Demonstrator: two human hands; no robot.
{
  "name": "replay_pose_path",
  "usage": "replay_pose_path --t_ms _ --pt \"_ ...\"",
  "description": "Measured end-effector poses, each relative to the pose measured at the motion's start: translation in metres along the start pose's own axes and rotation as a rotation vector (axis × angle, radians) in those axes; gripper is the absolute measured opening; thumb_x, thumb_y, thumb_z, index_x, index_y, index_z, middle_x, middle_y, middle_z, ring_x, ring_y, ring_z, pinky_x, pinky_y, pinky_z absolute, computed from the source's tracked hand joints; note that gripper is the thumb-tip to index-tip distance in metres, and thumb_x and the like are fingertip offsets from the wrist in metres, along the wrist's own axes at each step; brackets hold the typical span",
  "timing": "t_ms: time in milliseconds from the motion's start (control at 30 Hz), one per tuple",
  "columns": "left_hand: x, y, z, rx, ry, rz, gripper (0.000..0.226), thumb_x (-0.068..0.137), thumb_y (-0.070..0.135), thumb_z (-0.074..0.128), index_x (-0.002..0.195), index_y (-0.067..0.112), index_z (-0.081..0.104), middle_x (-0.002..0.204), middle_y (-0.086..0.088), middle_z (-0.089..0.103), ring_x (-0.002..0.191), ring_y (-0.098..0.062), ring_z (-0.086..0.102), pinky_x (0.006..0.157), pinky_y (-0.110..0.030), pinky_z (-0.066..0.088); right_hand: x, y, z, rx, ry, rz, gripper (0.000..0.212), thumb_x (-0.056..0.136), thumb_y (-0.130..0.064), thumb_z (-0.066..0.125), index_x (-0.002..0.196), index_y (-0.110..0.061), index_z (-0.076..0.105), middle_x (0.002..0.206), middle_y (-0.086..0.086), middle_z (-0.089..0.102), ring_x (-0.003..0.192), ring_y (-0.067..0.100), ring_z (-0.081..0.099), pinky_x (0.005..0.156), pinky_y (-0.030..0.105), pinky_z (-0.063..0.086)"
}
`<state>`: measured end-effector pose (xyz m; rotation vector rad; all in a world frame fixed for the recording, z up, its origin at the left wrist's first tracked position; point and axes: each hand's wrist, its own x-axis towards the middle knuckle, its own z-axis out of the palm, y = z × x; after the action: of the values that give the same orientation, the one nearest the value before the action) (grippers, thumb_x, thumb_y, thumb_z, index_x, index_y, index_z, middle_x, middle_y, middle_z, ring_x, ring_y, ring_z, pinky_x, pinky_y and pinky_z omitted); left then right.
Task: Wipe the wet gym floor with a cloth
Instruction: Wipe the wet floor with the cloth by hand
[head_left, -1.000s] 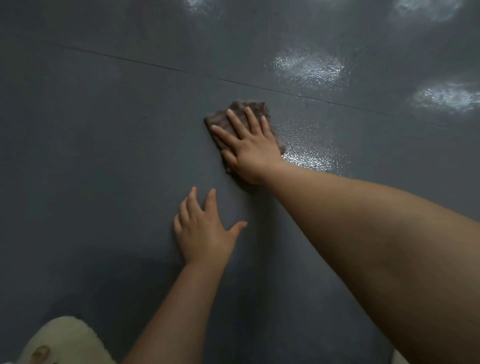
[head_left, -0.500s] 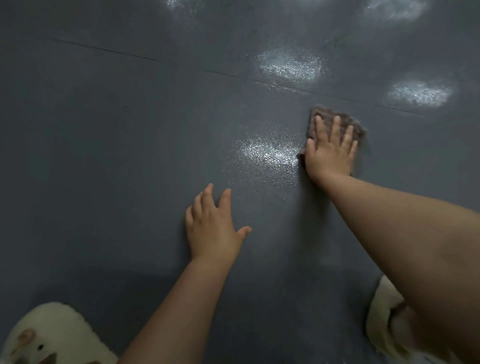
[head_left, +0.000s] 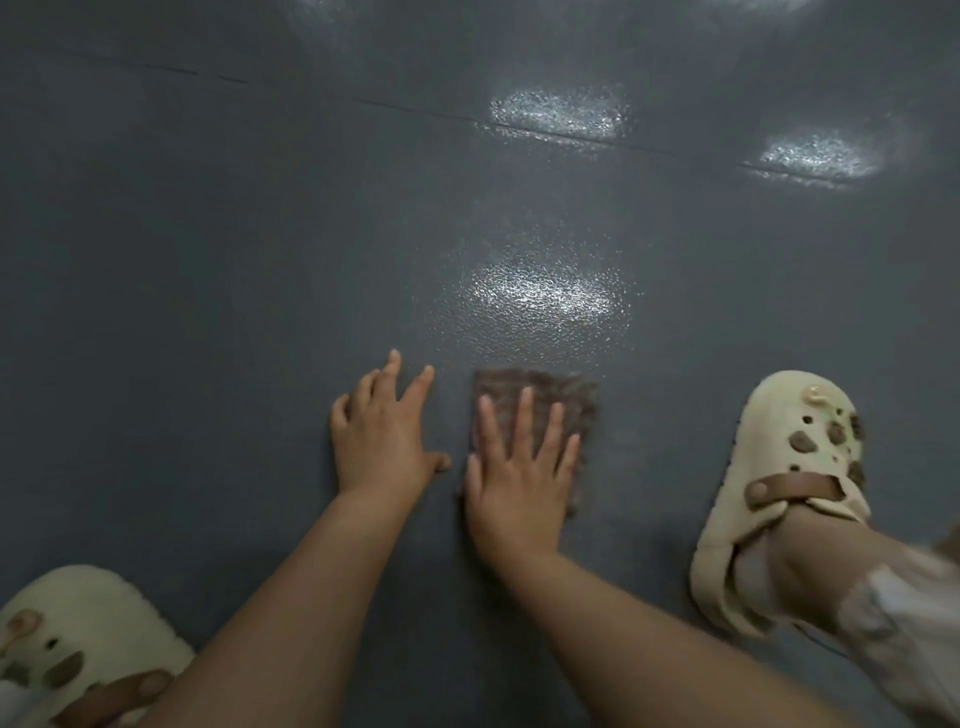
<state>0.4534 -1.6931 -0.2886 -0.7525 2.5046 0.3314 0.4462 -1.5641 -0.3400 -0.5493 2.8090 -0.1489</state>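
The right hand (head_left: 519, 483) lies flat on the brown cloth (head_left: 550, 400), fingers straight and a bit spread, pressing it onto the dark grey floor (head_left: 208, 312). It doesn't grip the cloth; the palm covers the near part, and the far edge and right side show past the fingertips. The cloth is near the person, approx. in the middle of the view, betw. the left hand and the right shoe.

The left hand (head_left: 382, 441) rests flat on the bare floor just left of the cloth, fingers straight, holding nothing; its thumb points toward the right hand and is close to it.

Just beyond the cloth a shiny wet patch (head_left: 540, 293) reflects light. Two more bright reflections lie far right along a thin seam (head_left: 415, 111) in the floor.

A cream clog w/ brown spots and strap (head_left: 779, 483) stands at right; another one (head_left: 78, 644) at near left, partly cut off.
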Motion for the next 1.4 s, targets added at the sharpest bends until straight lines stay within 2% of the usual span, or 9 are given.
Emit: replay_pose_path --t_ms 167,233,333,433,500,667,967,1200,1400 --pt "0.004 0.005 0.000 0.033 0.009 -0.028 0.098 0.069 0.050 0.076 0.148 0.036 0.020 0.158 0.001 0.008 0.143 -0.020 0.014 0.113 -0.039 0.016 -0.003 0.041 -0.004 -0.045 -0.013 -0.368 0.057 0.082 -0.044 0.041 0.138 -0.038 0.037 0.148 0.006 0.040 0.137 0.036 0.024 0.111 0.049 0.014" --pt "0.005 0.007 -0.001 0.051 0.002 -0.041 0.099 0.067 0.050 0.077 0.147 0.035 0.021 0.158 0.000 0.009 0.142 -0.020 0.015 0.113 -0.038 0.016 0.015 0.064 -0.010 -0.080 -0.022 -0.429 0.057 0.081 -0.043 0.041 0.137 -0.037 0.044 0.147 0.005 0.042 0.136 0.035 0.028 0.110 0.048 0.018" --pt "0.004 0.010 -0.001 0.091 -0.016 -0.055 0.099 0.068 0.050 0.077 0.148 0.034 0.019 0.158 -0.002 0.008 0.143 -0.021 0.015 0.114 -0.040 0.015 0.036 0.094 -0.023 -0.074 0.005 -0.192 0.061 0.081 -0.044 0.034 0.140 -0.032 0.044 0.148 0.008 0.039 0.136 0.038 0.033 0.113 0.044 0.016" --pt "-0.003 0.016 -0.002 0.151 -0.017 -0.063 0.094 0.077 0.047 0.071 0.149 0.032 0.013 0.159 -0.005 0.004 0.144 -0.023 0.011 0.115 -0.043 0.011 0.047 0.118 -0.039 -0.089 -0.105 0.039 0.058 0.093 -0.048 0.020 0.149 -0.038 0.008 0.160 0.003 0.001 0.146 0.032 -0.002 0.116 0.044 -0.002" --pt "-0.016 0.027 -0.002 0.166 -0.006 -0.044 0.087 0.084 0.042 0.066 0.150 0.030 0.010 0.159 -0.006 0.002 0.145 -0.024 0.009 0.116 -0.043 0.009 0.048 0.121 -0.053 -0.071 -0.205 0.052 0.058 0.099 -0.047 0.024 0.150 -0.038 -0.002 0.159 0.001 -0.013 0.145 0.029 -0.014 0.116 0.044 -0.007" --pt "-0.069 0.076 -0.009 0.047 -0.033 -0.013 0.080 0.089 0.031 0.062 0.151 0.030 0.011 0.159 -0.004 0.000 0.145 -0.025 0.008 0.117 -0.041 0.009 0.021 0.100 -0.099 0.076 -0.321 0.017 0.055 0.099 -0.041 0.035 0.150 -0.027 0.020 0.160 0.006 0.004 0.146 0.027 0.001 0.116 0.041 0.003" --pt "-0.164 0.113 -0.059 0.036 0.081 0.080 0.085 0.086 0.029 0.066 0.151 0.030 0.010 0.159 -0.003 -0.003 0.145 -0.025 0.005 0.117 -0.039 0.012 -0.075 0.115 -0.172 0.284 -0.134 -0.023 0.051 0.088 -0.019 0.047 0.138 -0.008 0.041 0.141 0.012 0.042 0.133 0.028 0.032 0.112 0.035 0.024" --pt "-0.183 0.131 -0.073 0.012 0.127 0.156 0.084 0.089 0.028 0.064 0.151 0.028 0.008 0.159 -0.003 -0.004 0.146 -0.024 0.003 0.115 -0.040 0.013 -0.109 0.122 -0.200 0.304 -0.116 0.006 0.055 0.094 -0.021 0.042 0.147 -0.011 0.027 0.155 0.009 0.022 0.144 0.022 0.016 0.116 0.030 0.013" --pt "-0.164 0.134 -0.066 -0.002 0.078 0.156 0.085 0.089 0.025 0.064 0.151 0.028 0.007 0.159 -0.001 -0.005 0.146 -0.023 0.003 0.115 -0.040 0.015 -0.107 0.126 -0.203 0.254 -0.104 0.033 0.055 0.094 -0.019 0.042 0.147 -0.011 0.027 0.156 0.009 0.021 0.145 0.023 0.014 0.116 0.031 0.010"
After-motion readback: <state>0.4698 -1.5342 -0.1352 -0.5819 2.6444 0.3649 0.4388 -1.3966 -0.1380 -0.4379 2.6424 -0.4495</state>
